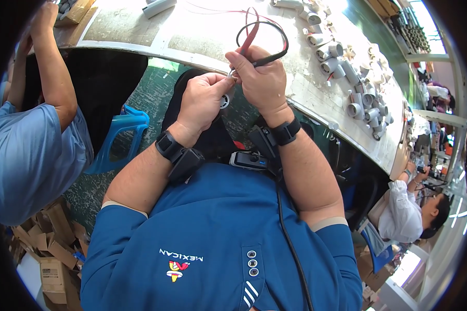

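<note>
My left hand (201, 102) is closed, with thumb and forefinger pinched together at the fingertips of my other hand. Just under its fingers shows a small white cylindrical part (224, 101) with a slotted round end, which the hand seems to hold. My right hand (262, 80) is closed round a red test probe (250, 38) and a black test probe (273, 58). Their thin leads loop up over the worktable. Between the two hands' fingertips is a small pale piece (232, 73), too small to make out. Both hands are at the table's near edge.
On the worktable (202, 44), many white and grey cylindrical parts (342, 70) lie along the right side. A grey tube (159, 7) rests at the far edge. A person in light blue (36, 150) sits at left by a blue stool (124, 129); another in white (399, 212) sits at right.
</note>
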Tool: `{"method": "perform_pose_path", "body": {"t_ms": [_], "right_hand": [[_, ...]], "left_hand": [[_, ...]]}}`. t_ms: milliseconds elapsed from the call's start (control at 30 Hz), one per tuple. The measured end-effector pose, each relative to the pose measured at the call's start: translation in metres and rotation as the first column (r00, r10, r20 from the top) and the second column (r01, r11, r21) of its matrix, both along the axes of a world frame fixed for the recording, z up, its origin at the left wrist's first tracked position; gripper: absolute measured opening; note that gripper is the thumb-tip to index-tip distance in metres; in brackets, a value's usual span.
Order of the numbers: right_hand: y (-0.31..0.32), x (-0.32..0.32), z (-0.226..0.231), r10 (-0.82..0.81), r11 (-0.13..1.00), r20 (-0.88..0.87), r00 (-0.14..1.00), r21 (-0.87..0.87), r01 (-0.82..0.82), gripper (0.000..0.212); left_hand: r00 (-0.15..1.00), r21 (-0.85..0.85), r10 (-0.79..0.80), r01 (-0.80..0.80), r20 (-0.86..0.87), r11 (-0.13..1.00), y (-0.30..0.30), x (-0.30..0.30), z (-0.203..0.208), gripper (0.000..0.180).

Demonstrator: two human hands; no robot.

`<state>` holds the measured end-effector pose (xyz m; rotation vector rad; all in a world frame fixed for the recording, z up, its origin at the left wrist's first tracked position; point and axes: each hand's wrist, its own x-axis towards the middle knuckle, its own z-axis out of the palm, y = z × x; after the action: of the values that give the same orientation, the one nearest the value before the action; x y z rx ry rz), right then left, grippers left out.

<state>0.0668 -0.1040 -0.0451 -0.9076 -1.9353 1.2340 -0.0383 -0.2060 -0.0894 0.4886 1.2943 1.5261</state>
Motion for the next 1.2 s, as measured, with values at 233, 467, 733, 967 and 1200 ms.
{"method": "perform_pose_path", "body": {"t_ms": [233,467,733,967,1200], "right_hand": [[-0.001,0.0,0.002,-0.008,1.0,0.001,1.0,0.002,0.008,0.023],[0.0,-0.001,0.004,-0.013,0.999,0.014,1.0,0.041,0.012,0.024],[0.008,-0.014,0.026,-0.019,0.994,0.013,1.0,0.106,0.018,0.02],[-0.001,0.002,0.029,-0.008,1.0,-0.039,0.999,0.026,0.009,0.016],[0.025,0.036,0.041,-0.211,0.901,-0.369,0.905,-0.433,0.033,0.018]], "left_hand": [[1.0,-0.014,-0.008,0.008,0.0,1.0,-0.001,0.0,0.007,0.023],[1.0,-0.011,-0.009,0.009,0.003,1.0,0.003,-0.002,0.004,0.023],[0.99,-0.035,-0.001,-0.004,-0.141,0.999,0.013,-0.018,0.017,0.023],[0.996,-0.055,-0.009,0.004,-0.088,0.998,0.005,0.001,0.026,0.023],[0.977,0.007,-0.085,0.085,0.194,0.996,-0.002,-0.048,0.083,0.024]]}}
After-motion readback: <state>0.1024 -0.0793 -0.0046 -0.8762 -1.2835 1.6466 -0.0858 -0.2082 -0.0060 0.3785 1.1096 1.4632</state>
